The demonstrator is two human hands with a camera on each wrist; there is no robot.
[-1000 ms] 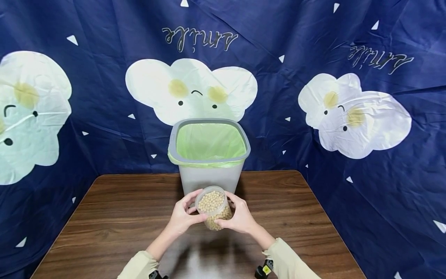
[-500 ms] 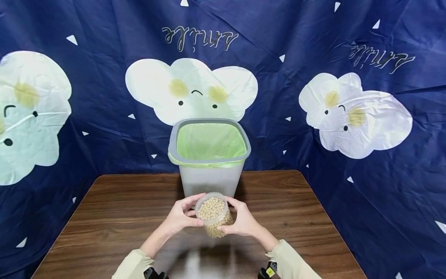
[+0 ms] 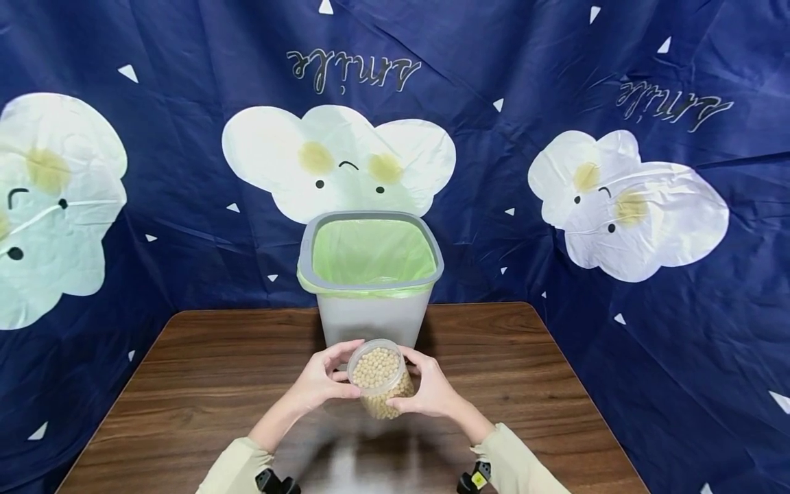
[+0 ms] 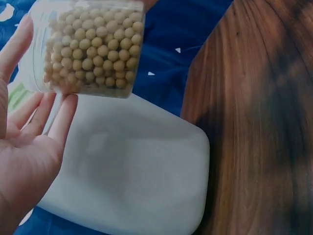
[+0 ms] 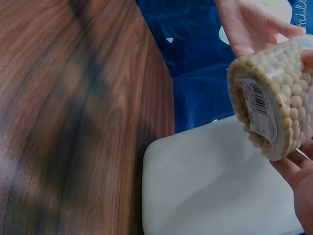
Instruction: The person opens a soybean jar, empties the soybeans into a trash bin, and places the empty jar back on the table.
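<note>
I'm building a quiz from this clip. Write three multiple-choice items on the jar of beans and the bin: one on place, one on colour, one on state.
1. Where is the clear round plastic jar of beige beans?
A. inside the bin
B. held above the brown wooden table, in front of the bin
C. lying on the table

2. What colour is the liner bag in the white square plastic bin?
A. light green
B. black
C. red

3. How is the jar held?
A. by the left hand only
B. by neither hand
C. between the left hand and right hand

Answers: 1 B, the head view shows it lifted before the bin; 2 A, green lines the rim; 3 C, a grip on each side.
</note>
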